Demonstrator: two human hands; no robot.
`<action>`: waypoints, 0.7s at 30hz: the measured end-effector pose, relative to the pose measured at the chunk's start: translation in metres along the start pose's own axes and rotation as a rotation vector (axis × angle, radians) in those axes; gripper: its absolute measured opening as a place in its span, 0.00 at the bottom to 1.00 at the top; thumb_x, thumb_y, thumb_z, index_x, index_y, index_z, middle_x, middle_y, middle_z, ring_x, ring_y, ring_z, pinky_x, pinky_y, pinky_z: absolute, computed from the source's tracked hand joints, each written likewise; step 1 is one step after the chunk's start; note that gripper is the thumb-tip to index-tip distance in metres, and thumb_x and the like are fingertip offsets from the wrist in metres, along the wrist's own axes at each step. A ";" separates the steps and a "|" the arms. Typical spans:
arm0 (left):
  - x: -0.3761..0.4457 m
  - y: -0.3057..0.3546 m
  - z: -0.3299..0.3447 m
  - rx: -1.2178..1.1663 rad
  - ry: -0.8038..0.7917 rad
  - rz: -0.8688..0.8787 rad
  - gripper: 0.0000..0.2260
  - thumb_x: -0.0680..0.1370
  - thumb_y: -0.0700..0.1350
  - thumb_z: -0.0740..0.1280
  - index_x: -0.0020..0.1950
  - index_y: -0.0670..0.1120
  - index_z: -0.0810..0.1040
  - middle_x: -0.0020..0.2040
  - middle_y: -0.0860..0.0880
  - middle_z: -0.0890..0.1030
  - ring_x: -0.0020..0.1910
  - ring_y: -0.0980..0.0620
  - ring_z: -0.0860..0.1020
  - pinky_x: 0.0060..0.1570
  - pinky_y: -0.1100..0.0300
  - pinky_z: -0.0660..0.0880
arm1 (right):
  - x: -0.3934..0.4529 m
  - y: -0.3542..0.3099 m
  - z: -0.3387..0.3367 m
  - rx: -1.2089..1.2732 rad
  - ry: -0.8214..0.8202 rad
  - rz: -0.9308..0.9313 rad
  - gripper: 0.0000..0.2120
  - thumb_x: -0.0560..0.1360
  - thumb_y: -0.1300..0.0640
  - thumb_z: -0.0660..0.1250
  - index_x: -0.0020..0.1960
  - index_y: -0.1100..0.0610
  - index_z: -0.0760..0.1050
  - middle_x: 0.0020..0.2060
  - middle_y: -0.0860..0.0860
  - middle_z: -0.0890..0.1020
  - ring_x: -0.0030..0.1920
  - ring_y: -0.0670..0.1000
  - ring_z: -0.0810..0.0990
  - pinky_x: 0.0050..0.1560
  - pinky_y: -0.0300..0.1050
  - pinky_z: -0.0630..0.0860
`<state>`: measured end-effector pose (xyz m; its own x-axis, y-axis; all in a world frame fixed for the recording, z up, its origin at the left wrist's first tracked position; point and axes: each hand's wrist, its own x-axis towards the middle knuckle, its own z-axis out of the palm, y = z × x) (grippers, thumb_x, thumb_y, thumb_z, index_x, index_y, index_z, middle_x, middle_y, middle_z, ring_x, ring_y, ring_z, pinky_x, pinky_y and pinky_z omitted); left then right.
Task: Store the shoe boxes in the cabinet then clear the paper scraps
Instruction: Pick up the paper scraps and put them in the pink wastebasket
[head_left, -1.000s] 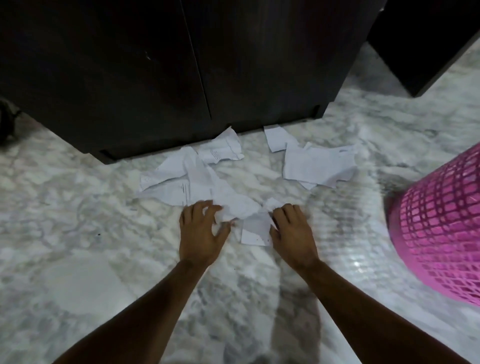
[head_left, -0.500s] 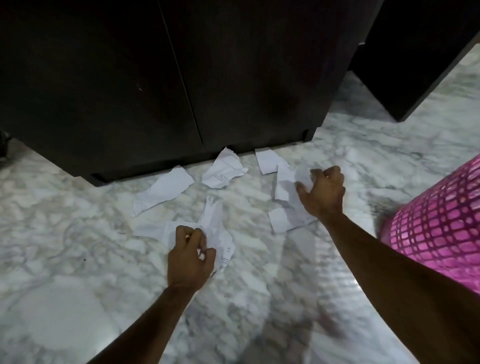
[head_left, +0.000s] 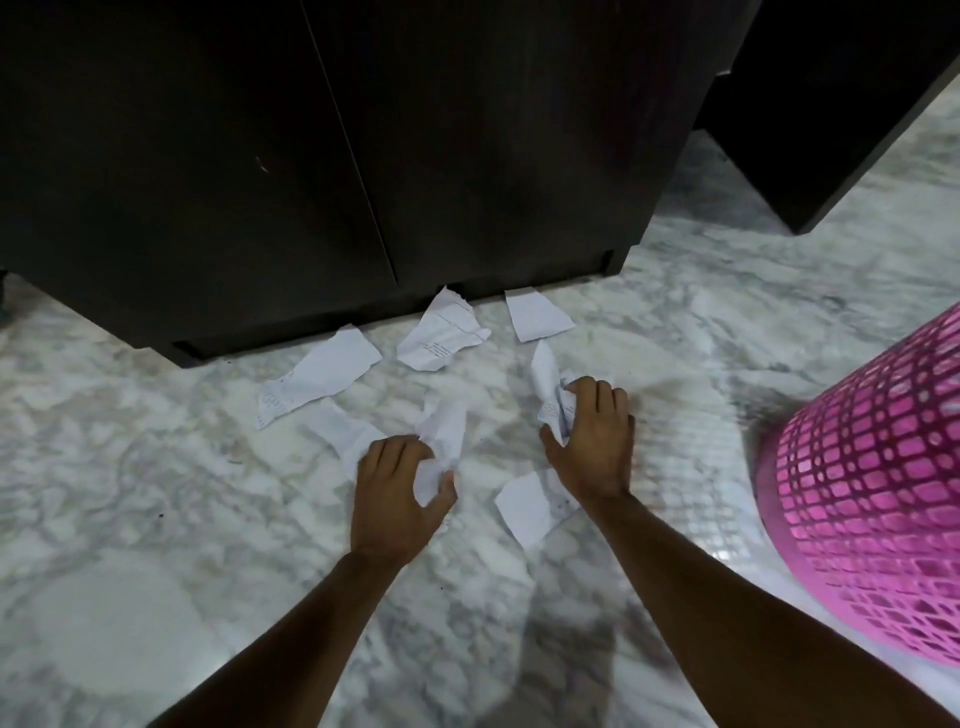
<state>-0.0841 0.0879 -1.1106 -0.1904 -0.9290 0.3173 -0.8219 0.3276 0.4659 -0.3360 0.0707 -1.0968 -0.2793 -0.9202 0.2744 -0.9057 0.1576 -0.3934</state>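
White paper scraps lie on the marble floor in front of the dark cabinet (head_left: 322, 156), whose two doors are closed. My left hand (head_left: 397, 493) is closed around a crumpled scrap (head_left: 441, 441). My right hand (head_left: 592, 436) grips another crumpled scrap (head_left: 548, 387). Loose scraps lie flat near the cabinet base: one at the left (head_left: 322, 376), one in the middle (head_left: 441, 338), one at the right (head_left: 537, 314). Another flat scrap (head_left: 530, 506) lies beside my right wrist. No shoe boxes are in view.
A pink plastic mesh basket (head_left: 872, 488) stands on the floor at the right edge, close to my right arm. A second dark piece of furniture (head_left: 831, 104) stands at the upper right, with a floor gap between it and the cabinet.
My right hand has pulled back toward me, crumpling the scraps that it covered. My left hand has gathered its scrap tighter. One flat piece now lies by my right wrist.
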 end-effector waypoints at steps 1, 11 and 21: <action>0.002 0.006 0.001 -0.011 0.001 -0.003 0.10 0.73 0.49 0.71 0.47 0.43 0.78 0.46 0.48 0.81 0.48 0.43 0.78 0.52 0.44 0.77 | -0.005 -0.003 0.000 0.042 -0.022 -0.009 0.20 0.71 0.45 0.67 0.56 0.59 0.76 0.47 0.55 0.80 0.47 0.59 0.78 0.41 0.52 0.76; 0.032 0.070 -0.008 -0.369 -0.006 -0.222 0.12 0.65 0.41 0.73 0.45 0.46 0.74 0.43 0.51 0.78 0.44 0.48 0.77 0.45 0.61 0.75 | -0.027 -0.037 -0.033 0.374 0.030 0.096 0.15 0.68 0.55 0.68 0.53 0.59 0.74 0.45 0.53 0.78 0.45 0.55 0.73 0.43 0.50 0.75; 0.136 0.239 -0.101 -0.710 0.131 -0.081 0.16 0.67 0.37 0.80 0.44 0.45 0.74 0.39 0.54 0.78 0.39 0.63 0.76 0.41 0.77 0.68 | 0.043 -0.074 -0.223 0.607 0.388 0.351 0.18 0.68 0.61 0.72 0.48 0.47 0.67 0.40 0.46 0.78 0.43 0.53 0.79 0.41 0.46 0.77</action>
<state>-0.2519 0.0575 -0.8724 -0.0414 -0.9414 0.3347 -0.2754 0.3328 0.9019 -0.3523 0.0989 -0.8604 -0.7080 -0.6450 0.2877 -0.4440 0.0898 -0.8915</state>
